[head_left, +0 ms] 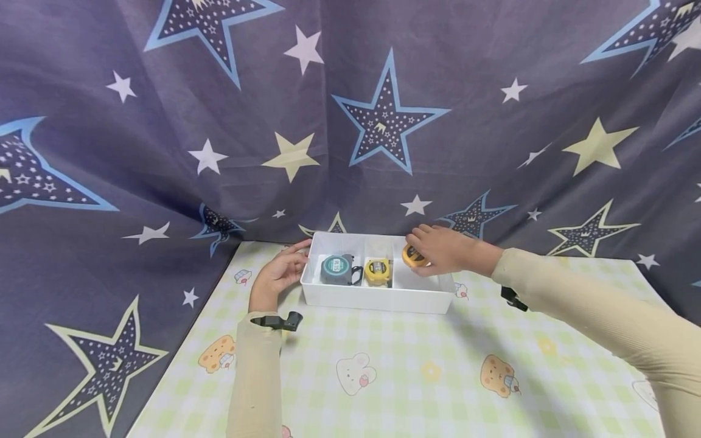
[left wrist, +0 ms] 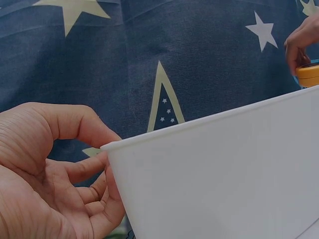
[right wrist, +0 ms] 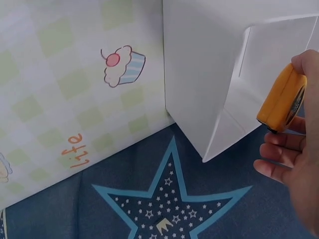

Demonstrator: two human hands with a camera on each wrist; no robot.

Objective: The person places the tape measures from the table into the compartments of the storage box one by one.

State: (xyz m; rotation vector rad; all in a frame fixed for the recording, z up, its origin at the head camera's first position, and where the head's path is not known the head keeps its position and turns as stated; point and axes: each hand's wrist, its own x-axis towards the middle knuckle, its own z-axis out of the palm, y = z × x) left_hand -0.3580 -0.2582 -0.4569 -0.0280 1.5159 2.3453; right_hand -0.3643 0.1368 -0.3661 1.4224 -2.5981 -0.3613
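A white divided box (head_left: 372, 298) stands near the back of the table. In its left compartment lies a grey tape measure with a teal face (head_left: 336, 267). A yellow tape measure (head_left: 376, 271) sits in the middle compartment. My right hand (head_left: 442, 248) pinches an orange-yellow tape measure (right wrist: 283, 99) between thumb and fingers, over the right compartment, tilted in the right wrist view. My left hand (head_left: 282, 271) touches the outside of the box's left end. In the left wrist view, a fingertip meets the rim corner and relaxed, bent fingers (left wrist: 97, 194) rest along the end wall.
A green-and-white checked tablecloth (head_left: 394, 359) with cartoon prints covers the table. Behind the box hangs a dark curtain (head_left: 465, 67) with stars, close to the table's back edge. Black wrist mounts (head_left: 279, 321) are strapped over both sleeves.
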